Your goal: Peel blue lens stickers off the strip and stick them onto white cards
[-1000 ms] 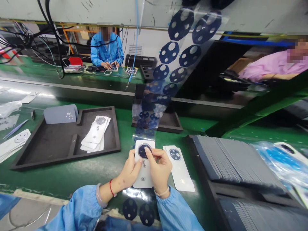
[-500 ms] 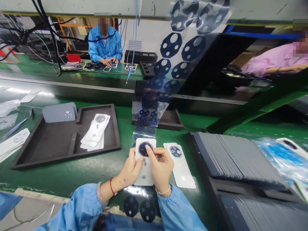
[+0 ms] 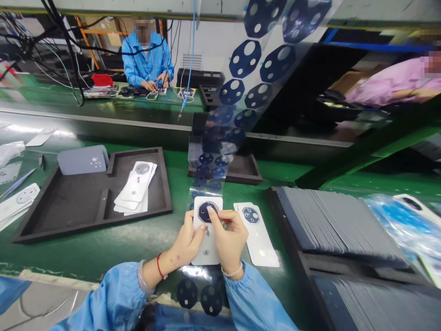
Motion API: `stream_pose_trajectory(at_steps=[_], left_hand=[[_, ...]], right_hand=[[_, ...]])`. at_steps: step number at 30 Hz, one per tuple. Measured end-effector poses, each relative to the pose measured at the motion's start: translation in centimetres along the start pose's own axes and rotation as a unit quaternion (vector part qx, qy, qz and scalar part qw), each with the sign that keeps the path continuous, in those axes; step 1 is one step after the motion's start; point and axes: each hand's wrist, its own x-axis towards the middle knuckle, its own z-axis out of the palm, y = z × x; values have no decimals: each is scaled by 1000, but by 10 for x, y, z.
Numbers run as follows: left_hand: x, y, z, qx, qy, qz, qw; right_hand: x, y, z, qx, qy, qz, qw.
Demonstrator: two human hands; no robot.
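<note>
A white phone back panel (image 3: 211, 257), with a dark round camera-area piece (image 3: 203, 211) near its top, is held upright between my hands over the bench. My left hand (image 3: 188, 241) grips its left edge, the thumb lying across the front below the dark piece. Along the right edge, my right hand (image 3: 230, 236) is closed on the panel, and its thumb presses on the dark piece, hiding part of it. Just right of my right hand lie white panels (image 3: 260, 239), the top one with a dark camera piece.
A clear strip of dark octagonal stickers (image 3: 244, 59) hangs down behind the panel. To the left, a black tray (image 3: 72, 202) holds white panels (image 3: 136, 186) and grey ones (image 3: 82, 161). Racked grey panels (image 3: 337, 220) stand right. A person in blue (image 3: 146, 57) works across the bench.
The whole view has shifted slightly. My hands keep the same grip on the panel, with the right thumb still on the dark piece. Across the bench, the person's hands have moved a little.
</note>
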Motion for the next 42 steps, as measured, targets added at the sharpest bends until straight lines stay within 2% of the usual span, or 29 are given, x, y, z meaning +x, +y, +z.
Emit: stream_pose_trajectory(at_steps=[4,8,13,16,18,20,22,24,25,30,34,37,39,42], left_hand=[[-1,0,0,15,2,11,1000],[-2,0,-1,24,12,7,1000],[0,2,-2,36,79,-5,996],[2,3,-2,42,101,-14,994],[3,4,-3,35,107,-14,994],[4,5,-3,27,102,-17,994],[4,6,-3,24,82,-27,996],[5,7,-3,24,59,-38,997],[5,6,-3,22,48,-42,998],[8,0,-4,-30,23,-63,997],[11,-4,-6,-94,41,-75,992],[13,-5,-8,-88,60,-53,993],[13,-5,-8,-69,40,-41,996],[11,-7,-6,-38,-23,-40,998]], right_hand=[[-1,1,1,2,3,-29,1000],[-6,0,2,-13,8,-86,996],[-11,-3,4,-68,-1,-201,977],[-10,0,5,-138,3,-219,966],[-6,2,4,-153,14,-189,970],[-2,4,3,-109,-1,-138,984],[2,4,1,-38,-90,-73,993],[5,3,-1,11,-186,-2,983],[6,2,-2,21,-209,26,977],[12,5,-4,52,-179,83,979],[11,10,-8,96,-240,116,959],[4,13,-12,102,-277,131,946],[-2,13,-12,107,-258,165,946],[-4,13,-14,119,-216,223,943]])
